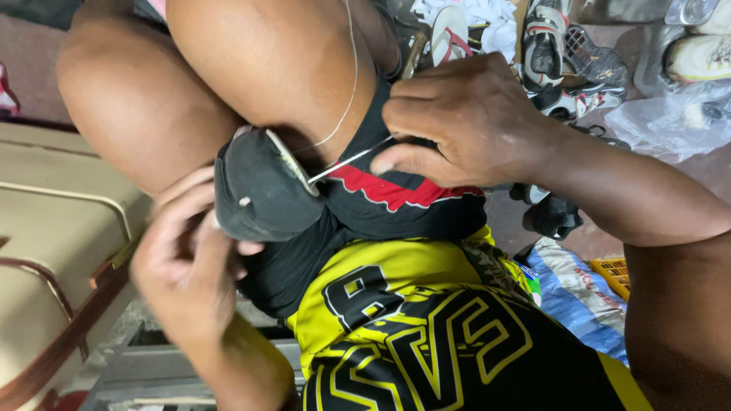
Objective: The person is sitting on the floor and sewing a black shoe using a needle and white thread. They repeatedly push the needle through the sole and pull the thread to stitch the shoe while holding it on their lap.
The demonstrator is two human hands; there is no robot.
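I am clamping my left hand [186,266] around the dark shoe [263,190] | my right hand [457,125] is pinching the needle [346,160], pointing left into the sole edge.

The left hand's [186,266] fingers are hiding the dark shoe's [263,190] near side, and far-right sneakers [697,46] are running off-frame.

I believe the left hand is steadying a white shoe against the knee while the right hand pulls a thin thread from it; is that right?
Not quite: the shoe is black, not white, as the head view shows. The left hand does steady it against the knee, and the right hand pulls a thin thread from it.
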